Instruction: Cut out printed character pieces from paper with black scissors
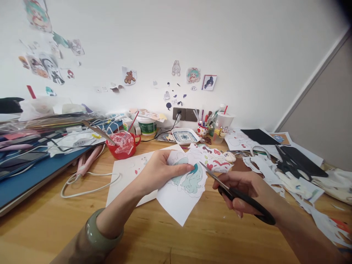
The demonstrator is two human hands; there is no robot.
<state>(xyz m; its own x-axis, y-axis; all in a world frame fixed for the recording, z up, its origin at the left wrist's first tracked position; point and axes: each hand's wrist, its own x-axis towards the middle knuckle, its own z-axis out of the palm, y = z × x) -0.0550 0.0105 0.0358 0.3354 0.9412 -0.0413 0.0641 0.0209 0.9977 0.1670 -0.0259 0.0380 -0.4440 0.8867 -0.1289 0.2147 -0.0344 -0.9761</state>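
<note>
My left hand (162,169) pinches a sheet of paper (180,209) between thumb and fingers, above the wooden table. Printed on the sheet is a drawing with pale green hair (192,183), and its right edge is cut unevenly. In my right hand (244,190) are black-handled scissors (232,192), their blades pointing up and left at the paper's right edge. Whether the blades touch the paper I cannot tell. Behind the held sheet lies a paper with red and dark printed shapes (217,157). A white sheet (118,183) rests under my left forearm.
A red cup (121,146) with crumpled plastic stands left of my hands. Behind are a patterned square dish (185,135), a pen cup (202,129) and a drink cup (221,126). Paper scraps (264,168) and other black scissors (291,165) lie right. A white cable (90,189) loops left.
</note>
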